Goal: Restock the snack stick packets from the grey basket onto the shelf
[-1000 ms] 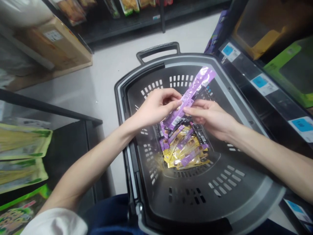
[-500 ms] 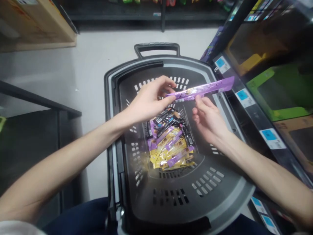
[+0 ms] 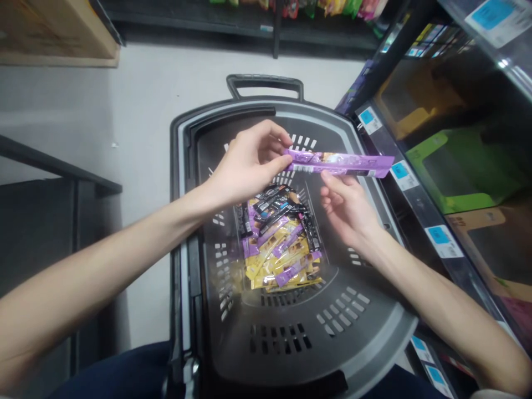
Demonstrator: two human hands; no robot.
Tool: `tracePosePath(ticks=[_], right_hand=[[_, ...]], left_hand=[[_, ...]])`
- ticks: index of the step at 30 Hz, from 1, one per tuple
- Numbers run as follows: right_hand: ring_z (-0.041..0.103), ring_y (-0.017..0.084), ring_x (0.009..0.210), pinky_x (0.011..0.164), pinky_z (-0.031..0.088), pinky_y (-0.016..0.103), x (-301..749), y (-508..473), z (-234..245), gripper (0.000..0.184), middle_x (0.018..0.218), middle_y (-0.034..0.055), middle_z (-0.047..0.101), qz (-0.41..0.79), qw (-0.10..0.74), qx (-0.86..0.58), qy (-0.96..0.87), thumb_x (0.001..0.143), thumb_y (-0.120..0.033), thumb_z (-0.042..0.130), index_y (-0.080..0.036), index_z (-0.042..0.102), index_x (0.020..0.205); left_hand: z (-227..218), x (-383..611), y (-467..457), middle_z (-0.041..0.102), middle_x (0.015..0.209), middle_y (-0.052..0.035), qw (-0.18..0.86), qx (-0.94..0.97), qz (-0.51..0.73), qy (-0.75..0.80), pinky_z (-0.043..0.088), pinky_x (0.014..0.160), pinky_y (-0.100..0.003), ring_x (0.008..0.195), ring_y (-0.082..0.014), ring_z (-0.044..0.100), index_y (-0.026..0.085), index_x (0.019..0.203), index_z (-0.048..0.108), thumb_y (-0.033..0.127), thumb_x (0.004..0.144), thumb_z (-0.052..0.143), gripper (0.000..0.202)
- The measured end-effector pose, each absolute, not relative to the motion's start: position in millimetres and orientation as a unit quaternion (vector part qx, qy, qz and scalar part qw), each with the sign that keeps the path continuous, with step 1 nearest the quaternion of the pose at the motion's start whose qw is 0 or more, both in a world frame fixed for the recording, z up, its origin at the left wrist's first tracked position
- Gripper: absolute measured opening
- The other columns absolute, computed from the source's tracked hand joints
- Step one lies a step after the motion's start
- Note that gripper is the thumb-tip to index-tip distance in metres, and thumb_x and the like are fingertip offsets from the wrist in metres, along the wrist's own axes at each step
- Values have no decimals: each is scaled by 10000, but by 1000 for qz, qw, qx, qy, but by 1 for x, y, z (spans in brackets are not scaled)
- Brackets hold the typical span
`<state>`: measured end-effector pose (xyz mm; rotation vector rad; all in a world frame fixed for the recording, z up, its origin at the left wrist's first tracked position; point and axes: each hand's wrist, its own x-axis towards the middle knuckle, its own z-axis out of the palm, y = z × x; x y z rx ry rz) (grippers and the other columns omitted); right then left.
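My left hand [image 3: 249, 163] pinches the left end of a long purple packet [image 3: 338, 163] and holds it level above a grey shopping basket [image 3: 366, 343]. My right hand [image 3: 347, 205] sits just under the packet's middle, fingers loosely curled and apart, its fingertips near or touching the packet's underside. Down in the basket lies a pile of several purple, yellow and black stick packets [image 3: 278, 238].
The basket's black handle [image 3: 265, 83] points away from me over a pale floor [image 3: 137, 122]. Dark shelves with blue price tags [image 3: 443, 239] and green and yellow boxes run along the right. A dark shelf rail [image 3: 58, 166] stands on the left.
The purple packet has swung from pointing up-right to lying level. My right hand has let go of it and dropped beneath it. The view has shifted left and up.
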<state>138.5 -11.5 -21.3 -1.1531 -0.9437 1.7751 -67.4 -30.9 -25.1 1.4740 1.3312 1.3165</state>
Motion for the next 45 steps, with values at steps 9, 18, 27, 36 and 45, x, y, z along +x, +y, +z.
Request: tracePosePath(ticks=[9, 18, 27, 36, 45], right_hand=[[540, 41, 614, 542, 467, 164, 138, -12, -25, 472, 816, -68, 616, 677, 403, -472, -396, 635, -380, 970, -234, 627, 925], [467, 39, 569, 508, 420, 193, 138, -13, -21, 436, 810, -66, 588, 662, 381, -493, -417, 681, -391, 946, -237, 606, 905], [462, 53, 583, 510, 424, 204, 139, -12, -23, 465, 796, -56, 570, 669, 376, -491, -412, 651, -408, 961, -239, 617, 916], [436, 48, 563, 508, 417, 207, 138, -12, -21, 403, 803, -58, 580, 669, 376, -487, -418, 693, -362, 938, -236, 615, 898], [498, 37, 567, 542, 487, 180, 137, -11, -23, 411, 813, -58, 623, 677, 388, -494, -385, 657, -330, 961, -218, 622, 863]], left_hand=[[-24, -66, -32, 659, 952, -50, 398, 565, 510, 512, 547, 743, -275, 834, -129, 648, 167, 949, 594, 227, 822, 753, 213], [-25, -67, -32, 642, 907, -37, 389, 566, 510, 517, 537, 701, -262, 791, -120, 636, 167, 942, 593, 234, 817, 757, 217], [-27, -68, -32, 633, 903, -45, 394, 565, 507, 518, 564, 738, -292, 819, -141, 646, 167, 954, 585, 238, 822, 751, 223], [-32, -70, -30, 625, 885, -36, 395, 570, 507, 512, 549, 695, -260, 794, -123, 642, 172, 941, 569, 267, 816, 776, 259], [-26, -67, -34, 650, 940, -58, 238, 689, 439, 525, 499, 811, -335, 858, -164, 594, 179, 952, 651, 277, 894, 690, 120]])
